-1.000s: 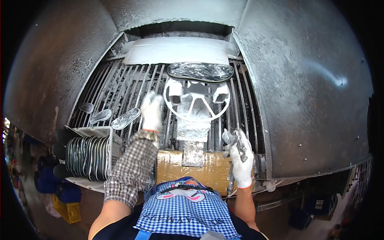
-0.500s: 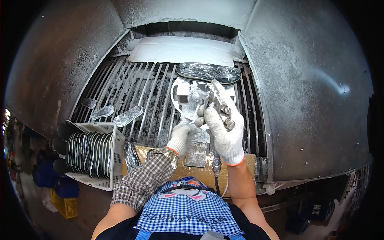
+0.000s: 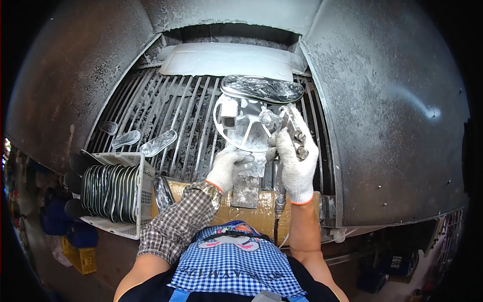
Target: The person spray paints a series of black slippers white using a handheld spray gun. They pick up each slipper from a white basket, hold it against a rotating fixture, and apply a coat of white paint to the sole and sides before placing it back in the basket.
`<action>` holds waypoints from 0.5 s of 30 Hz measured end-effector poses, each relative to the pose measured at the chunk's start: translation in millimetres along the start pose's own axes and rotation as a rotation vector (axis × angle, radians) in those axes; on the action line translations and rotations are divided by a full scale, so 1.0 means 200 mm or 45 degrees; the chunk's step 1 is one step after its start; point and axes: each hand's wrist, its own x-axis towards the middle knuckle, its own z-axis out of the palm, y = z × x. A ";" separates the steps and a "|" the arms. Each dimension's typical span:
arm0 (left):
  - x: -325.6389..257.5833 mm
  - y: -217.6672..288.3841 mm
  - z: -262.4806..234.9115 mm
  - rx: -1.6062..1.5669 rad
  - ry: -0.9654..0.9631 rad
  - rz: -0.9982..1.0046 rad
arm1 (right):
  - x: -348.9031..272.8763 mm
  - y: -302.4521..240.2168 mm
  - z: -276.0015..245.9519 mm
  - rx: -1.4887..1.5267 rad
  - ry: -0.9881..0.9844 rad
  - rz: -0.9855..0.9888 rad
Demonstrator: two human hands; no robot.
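My right hand (image 3: 297, 166), in a white knit glove, is closed around a spray gun (image 3: 272, 119) caked with white residue. A hose fitting (image 3: 280, 201) hangs beneath its handle. My gloved left hand (image 3: 225, 170) has its fingers bent at the near rim of a round, white-coated spoked turntable (image 3: 247, 132); its fingertips are grey with residue. Across the far side of that turntable lies a long black sole-shaped piece (image 3: 261, 89) with a shiny, film-like surface. A small white block with a square opening (image 3: 229, 111) is on the turntable's left.
Powder-coated metal bars (image 3: 188, 121) lie under the turntable, between dark booth walls (image 3: 387, 126). Several small sole-shaped pieces (image 3: 158, 143) rest on them at left. A white crate (image 3: 146, 196) holds a row of black soles (image 3: 108, 194). A white sheet (image 3: 226, 60) lies behind.
My right hand and the spray gun have moved right, uncovering more of the turntable's spokes. My left hand stays by the near rim, nearly unmoved.
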 end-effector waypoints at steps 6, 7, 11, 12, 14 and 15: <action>-0.04 0.05 0.03 0.041 -0.038 0.038 | -0.03 -0.02 -0.06 0.063 0.032 0.027; -0.03 0.05 0.02 0.043 -0.038 0.059 | -0.03 -0.02 -0.06 0.055 0.048 0.026; -0.03 0.06 0.00 0.104 -0.020 0.104 | -0.05 -0.04 -0.09 0.059 0.073 0.032; -0.03 0.06 0.01 0.117 -0.023 0.122 | -0.05 -0.04 -0.10 0.052 0.088 0.033; -0.03 0.07 0.00 0.143 -0.029 0.158 | -0.05 -0.05 -0.11 -0.025 0.114 0.020; -0.03 0.08 0.00 0.134 -0.023 0.145 | -0.05 -0.03 -0.13 -0.144 0.106 -0.038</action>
